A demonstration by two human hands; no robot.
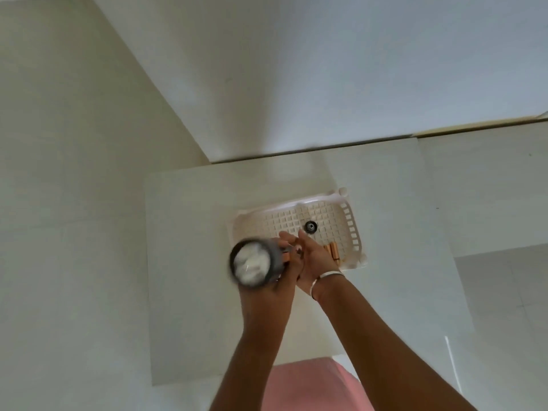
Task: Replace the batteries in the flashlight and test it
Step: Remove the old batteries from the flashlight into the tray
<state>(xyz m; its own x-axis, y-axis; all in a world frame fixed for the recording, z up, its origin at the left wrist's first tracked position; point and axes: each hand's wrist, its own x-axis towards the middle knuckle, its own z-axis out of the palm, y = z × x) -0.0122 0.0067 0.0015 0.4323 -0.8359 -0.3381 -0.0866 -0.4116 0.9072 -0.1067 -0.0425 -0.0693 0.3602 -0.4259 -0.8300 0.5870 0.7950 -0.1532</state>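
Note:
My left hand (274,287) is shut around the body of a grey flashlight (252,264), whose wide white lens faces up at me and is blurred. An orange spot (286,256) shows on the body just behind the head. My right hand (315,259) sits cupped against the flashlight's tail end, fingers stretched out, and I see nothing gripped in it. The tail end itself is hidden between my hands. A black round cap (310,226) lies in the white slotted tray (353,225). Copper-coloured batteries (333,251) lie in the tray right behind my right hand.
The tray rests on a small white table (184,262) that stands on a pale tiled floor (74,203). A white wall (326,69) rises behind it. Pink clothing (311,387) shows at the bottom edge.

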